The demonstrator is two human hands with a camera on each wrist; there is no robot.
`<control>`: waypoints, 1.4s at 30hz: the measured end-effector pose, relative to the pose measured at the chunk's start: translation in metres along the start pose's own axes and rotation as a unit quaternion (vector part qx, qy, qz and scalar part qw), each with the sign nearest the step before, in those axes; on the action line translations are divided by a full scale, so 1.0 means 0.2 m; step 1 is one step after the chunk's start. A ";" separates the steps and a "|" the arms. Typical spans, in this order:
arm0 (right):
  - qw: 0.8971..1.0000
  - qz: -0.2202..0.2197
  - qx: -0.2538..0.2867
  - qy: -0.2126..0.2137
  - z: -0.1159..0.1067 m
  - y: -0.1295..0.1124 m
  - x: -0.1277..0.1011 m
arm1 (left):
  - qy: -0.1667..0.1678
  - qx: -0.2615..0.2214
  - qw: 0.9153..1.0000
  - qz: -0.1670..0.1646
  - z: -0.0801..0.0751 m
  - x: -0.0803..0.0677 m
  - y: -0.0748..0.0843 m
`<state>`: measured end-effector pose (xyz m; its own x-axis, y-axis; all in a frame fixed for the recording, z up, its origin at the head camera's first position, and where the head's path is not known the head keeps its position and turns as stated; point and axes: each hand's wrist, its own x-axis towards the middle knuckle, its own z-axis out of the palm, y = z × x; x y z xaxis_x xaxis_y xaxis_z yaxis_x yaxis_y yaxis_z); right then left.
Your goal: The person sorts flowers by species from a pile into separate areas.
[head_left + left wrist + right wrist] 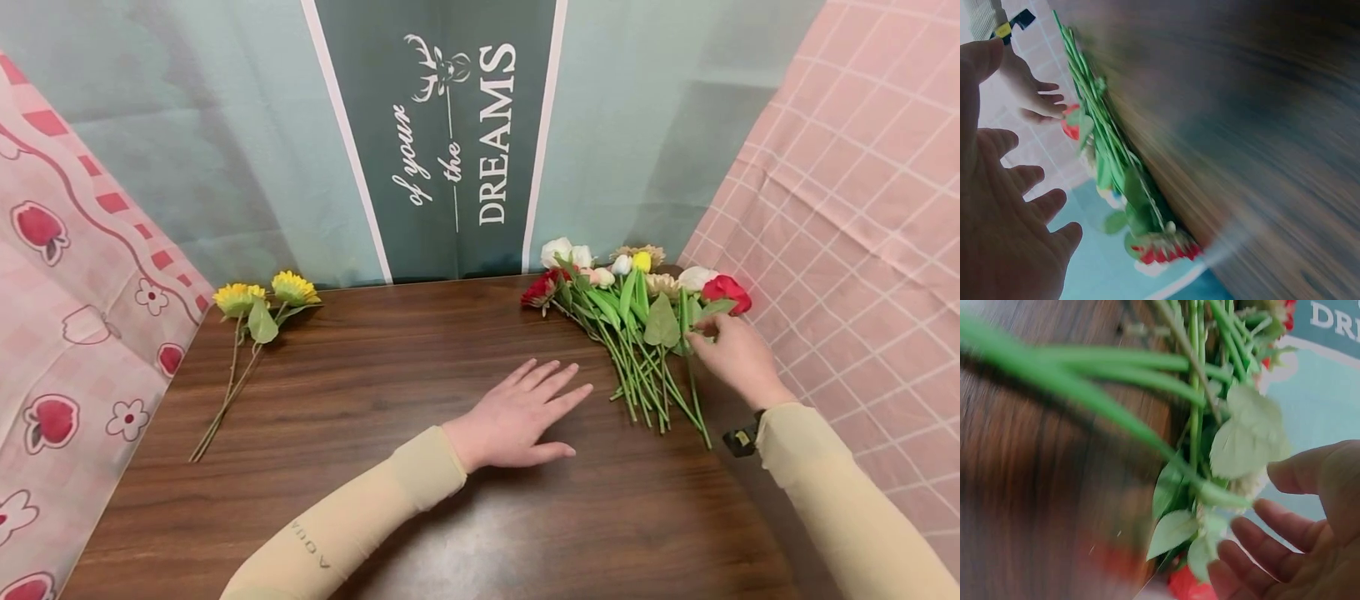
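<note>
A pile of artificial flowers [630, 317] with green stems lies at the table's far right: white, pink, yellow and red heads. My right hand [731, 354] reaches into its right side, just below a red rose [726, 290]. Its fingers are loosely spread and touch the stems and leaves without closing on any. The right wrist view shows the right hand [1297, 531] open beside a pale leaf [1244, 434]. My left hand [525, 408] lies flat on the wooden table [420, 350], fingers straight, left of the pile and holding nothing. The left wrist view is blurred, with the left hand [1010, 206] open.
Two sunflowers [262, 300] on long stems lie at the table's far left. A teal backdrop [450, 133] with white lettering stands behind the table. Pink cloths hang on the left [67, 317] and right [862, 208]. Bare wood lies between the sunflowers and my left hand.
</note>
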<state>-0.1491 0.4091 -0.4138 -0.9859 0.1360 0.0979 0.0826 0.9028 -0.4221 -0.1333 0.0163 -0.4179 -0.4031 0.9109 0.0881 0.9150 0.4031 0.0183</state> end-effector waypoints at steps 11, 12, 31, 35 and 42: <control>0.987 0.052 0.066 -0.134 -0.01 0.08 -0.04 | -0.039 0.013 0.999 0.036 0.07 0.14 0.17; 0.985 0.056 0.078 -0.142 0.00 0.08 -0.04 | -0.039 0.014 0.998 0.038 0.08 0.14 0.17; 0.968 0.086 0.194 -0.131 0.03 0.12 -0.04 | -0.044 -0.004 0.998 0.041 0.11 0.16 0.19; 0.970 0.087 0.189 -0.125 0.01 0.12 -0.05 | -0.045 -0.008 0.998 0.040 0.11 0.16 0.19; 0.973 0.085 0.189 -0.104 -0.03 0.13 -0.06 | -0.049 -0.011 0.998 0.036 0.12 0.15 0.18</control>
<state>-0.1344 0.4322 -0.4208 -0.9741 0.1494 -0.1696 0.2260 0.6541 -0.7218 -0.1134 0.0611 -0.4393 -0.3359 0.9419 -0.0069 0.9411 0.3359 0.0382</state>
